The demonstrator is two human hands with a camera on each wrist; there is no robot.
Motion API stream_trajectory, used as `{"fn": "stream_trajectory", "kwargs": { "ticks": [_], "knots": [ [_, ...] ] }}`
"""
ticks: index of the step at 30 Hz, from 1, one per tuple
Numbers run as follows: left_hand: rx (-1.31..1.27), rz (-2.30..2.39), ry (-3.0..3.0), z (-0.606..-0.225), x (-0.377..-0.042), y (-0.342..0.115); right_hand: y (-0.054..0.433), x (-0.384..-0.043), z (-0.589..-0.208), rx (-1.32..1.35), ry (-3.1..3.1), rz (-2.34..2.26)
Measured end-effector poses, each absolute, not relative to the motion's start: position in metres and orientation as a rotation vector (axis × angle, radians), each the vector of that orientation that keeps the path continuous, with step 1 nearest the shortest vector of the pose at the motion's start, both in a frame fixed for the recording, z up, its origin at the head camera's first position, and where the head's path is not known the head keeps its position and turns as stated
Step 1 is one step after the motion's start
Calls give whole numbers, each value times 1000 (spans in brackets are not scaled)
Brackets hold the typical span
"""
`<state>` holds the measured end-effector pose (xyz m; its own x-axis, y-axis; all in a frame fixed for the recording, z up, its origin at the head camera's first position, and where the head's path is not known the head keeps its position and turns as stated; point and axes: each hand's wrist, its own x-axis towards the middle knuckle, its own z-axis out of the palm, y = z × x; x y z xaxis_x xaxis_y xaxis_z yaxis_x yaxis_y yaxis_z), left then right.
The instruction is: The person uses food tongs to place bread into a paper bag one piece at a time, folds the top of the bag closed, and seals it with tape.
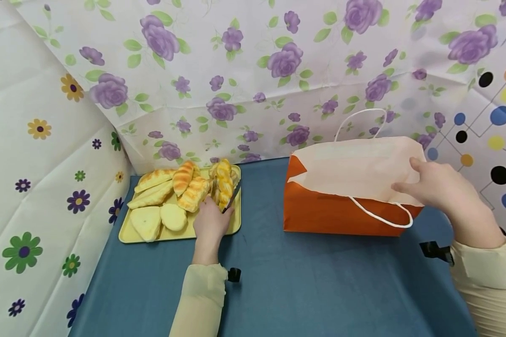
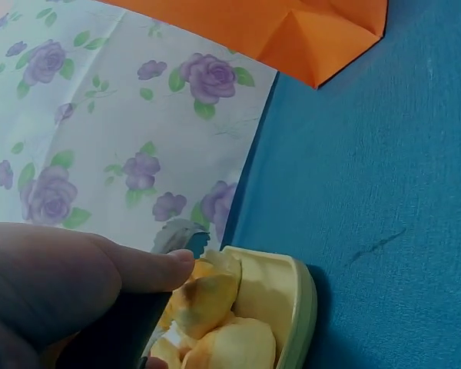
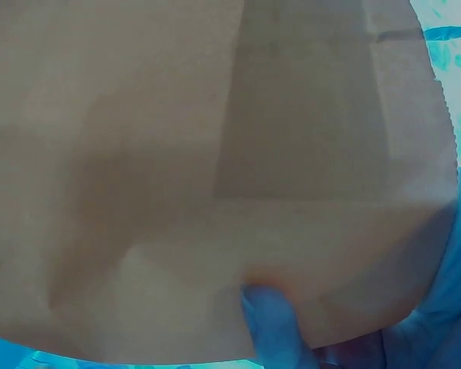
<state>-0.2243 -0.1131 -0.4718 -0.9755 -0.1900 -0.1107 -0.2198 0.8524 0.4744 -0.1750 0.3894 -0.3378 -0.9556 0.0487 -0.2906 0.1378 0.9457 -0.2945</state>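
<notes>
My left hand grips a pair of tongs with dark handles over the right end of a yellow tray. The tong arms lie on either side of a braided bread. In the left wrist view the thumb stretches along the black handle, with a grey serrated tip beyond it. An orange paper bag with a pale inside lies to the right, its mouth facing me. My right hand holds the bag's right edge, its thumb against the inner paper.
Several other breads fill the tray, among them a striped roll, a round bun and a triangular one. White cord handles hang from the bag. Blue cloth covers the table; a flowered sheet rises behind it.
</notes>
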Motion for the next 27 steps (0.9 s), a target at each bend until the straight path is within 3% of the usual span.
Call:
{"fn": "stream_trajectory", "kwargs": {
  "ticks": [27],
  "knots": [
    [-345, 628, 2815, -453, -240, -118, 387, -176, -337, 155, 2830, -445]
  ]
}}
